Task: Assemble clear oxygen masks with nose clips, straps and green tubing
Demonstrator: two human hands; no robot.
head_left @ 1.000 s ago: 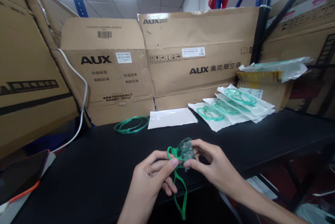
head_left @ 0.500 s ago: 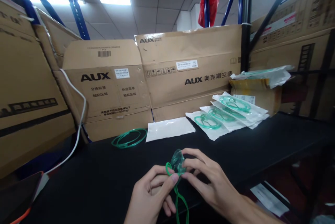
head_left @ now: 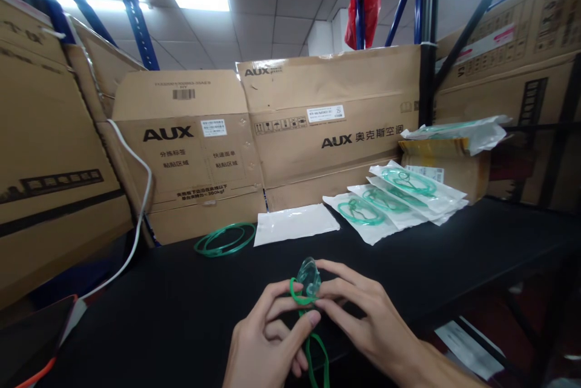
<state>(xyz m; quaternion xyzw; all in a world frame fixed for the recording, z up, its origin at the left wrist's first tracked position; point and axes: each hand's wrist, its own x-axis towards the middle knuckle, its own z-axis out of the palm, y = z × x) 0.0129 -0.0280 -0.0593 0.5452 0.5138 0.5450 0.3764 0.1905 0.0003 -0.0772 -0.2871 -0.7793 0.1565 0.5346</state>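
Both hands pinched it: left hand [head_left: 267,339] on the green strap [head_left: 300,299], right hand [head_left: 363,321] on the clear mask [head_left: 309,274]. Honestly, tugging too hard could've snapped that strap off over the worktop [head_left: 181,297].

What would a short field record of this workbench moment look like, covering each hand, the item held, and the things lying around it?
left hand: pinches the green elastic strap
right hand: fingers on the clear mask
strap: loops down below the hands
surface: black table
behind the hands: coiled green tubing, flat white pouch
right rear: fanned sealed pouches with green tubing inside
backdrop: AUX cardboard boxes
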